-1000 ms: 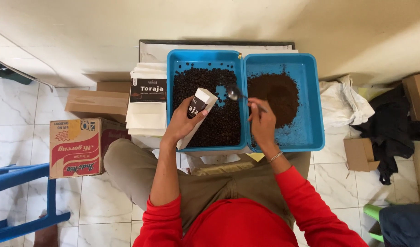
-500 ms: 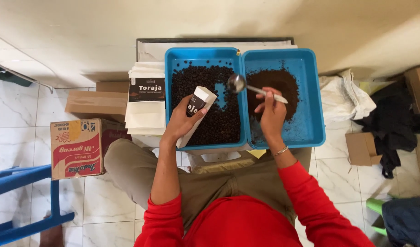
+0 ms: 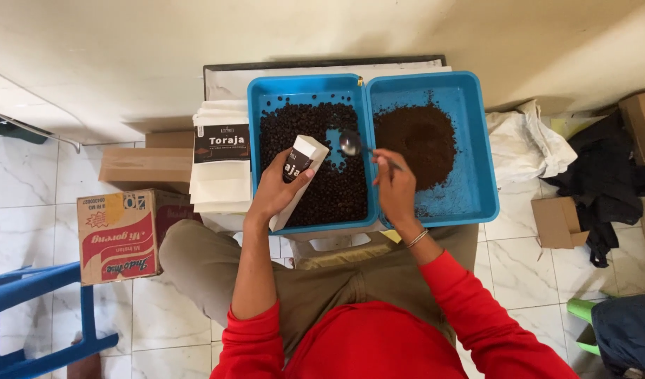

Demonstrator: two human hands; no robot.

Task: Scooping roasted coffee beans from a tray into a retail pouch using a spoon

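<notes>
My left hand [image 3: 277, 188] grips a white paper pouch [image 3: 299, 172] with a dark label, held tilted with its open top over the left blue tray [image 3: 253, 140] of dark coffee beans [image 3: 336, 189]. My right hand [image 3: 394, 188] holds a metal spoon [image 3: 352, 144] by its handle; the bowl hovers over the beans close to the pouch mouth. The right blue tray [image 3: 477, 161] holds a mound of brown ground coffee [image 3: 417, 140].
A stack of flat white pouches [image 3: 220, 165] lies left of the trays. Cardboard boxes [image 3: 119, 235] sit on the tiled floor at left, a blue stool frame [image 3: 27, 309] at bottom left. Small boxes [image 3: 557, 223], white bags and black cloth [image 3: 603, 189] lie at right.
The spoon swung right over the ground coffee, then came back left and now hangs over the beans beside the pouch. The left hand kept the pouch still.
</notes>
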